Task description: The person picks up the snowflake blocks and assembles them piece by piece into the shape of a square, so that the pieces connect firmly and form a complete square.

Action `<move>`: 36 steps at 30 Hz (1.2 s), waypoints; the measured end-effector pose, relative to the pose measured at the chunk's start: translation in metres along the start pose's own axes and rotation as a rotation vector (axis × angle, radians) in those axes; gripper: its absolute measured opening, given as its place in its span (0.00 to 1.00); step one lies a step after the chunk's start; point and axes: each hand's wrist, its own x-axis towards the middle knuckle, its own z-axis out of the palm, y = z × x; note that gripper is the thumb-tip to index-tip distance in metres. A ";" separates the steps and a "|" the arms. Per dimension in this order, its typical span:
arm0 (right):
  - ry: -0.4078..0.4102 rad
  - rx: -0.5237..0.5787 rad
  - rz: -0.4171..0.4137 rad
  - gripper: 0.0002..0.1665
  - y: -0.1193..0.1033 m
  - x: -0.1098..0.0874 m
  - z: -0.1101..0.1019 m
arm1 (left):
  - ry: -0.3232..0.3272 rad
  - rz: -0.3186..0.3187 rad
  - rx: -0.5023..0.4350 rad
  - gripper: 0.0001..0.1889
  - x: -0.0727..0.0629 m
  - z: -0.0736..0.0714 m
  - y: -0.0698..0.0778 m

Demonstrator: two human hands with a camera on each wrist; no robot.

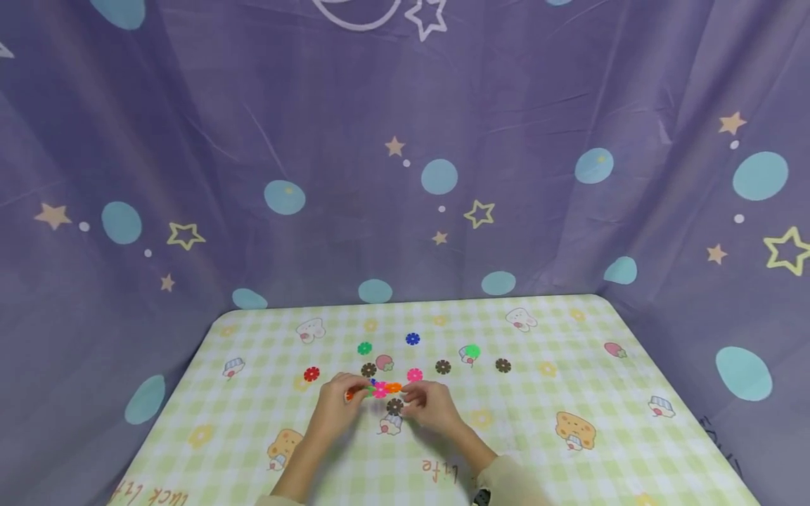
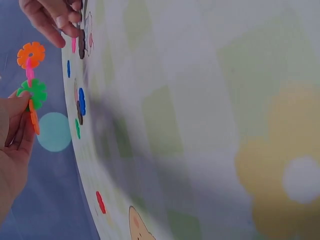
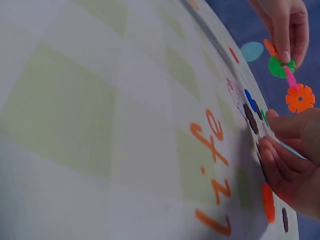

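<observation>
My left hand (image 1: 334, 409) pinches a chain of interlocking flower-shaped plastic discs, held up over the table. The chain runs from an orange disc (image 2: 33, 119) at the fingers through a green disc (image 2: 39, 93) and a pink disc (image 1: 380, 390) to a second orange disc (image 3: 300, 99). To the right of that end is my right hand (image 1: 436, 407), its thumb and fingers apart with nothing visible between them. A dark brown disc (image 1: 395, 406) lies on the table by its fingertips. Another orange disc (image 3: 269, 202) shows beneath the right hand in the right wrist view.
Loose discs lie on the checked tablecloth (image 1: 544, 464) beyond the hands: red (image 1: 311, 374), green (image 1: 364, 348), blue (image 1: 413, 339), pink (image 1: 414, 375), light green (image 1: 472, 351) and several dark brown ones (image 1: 503, 365). A purple curtain (image 1: 354, 239) hangs behind the table.
</observation>
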 end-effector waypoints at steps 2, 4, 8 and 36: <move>0.004 -0.090 -0.007 0.18 -0.002 0.001 0.005 | 0.002 -0.011 0.010 0.07 -0.001 -0.002 -0.002; 0.017 -0.173 -0.018 0.17 -0.004 0.002 0.009 | 0.002 -0.018 0.015 0.07 -0.001 -0.003 -0.004; 0.045 -0.298 -0.043 0.17 -0.006 0.003 0.016 | 0.005 -0.028 0.021 0.07 0.000 -0.005 -0.006; 0.151 -0.053 0.016 0.08 -0.010 -0.004 0.016 | 0.010 -0.066 0.015 0.07 -0.001 -0.009 -0.011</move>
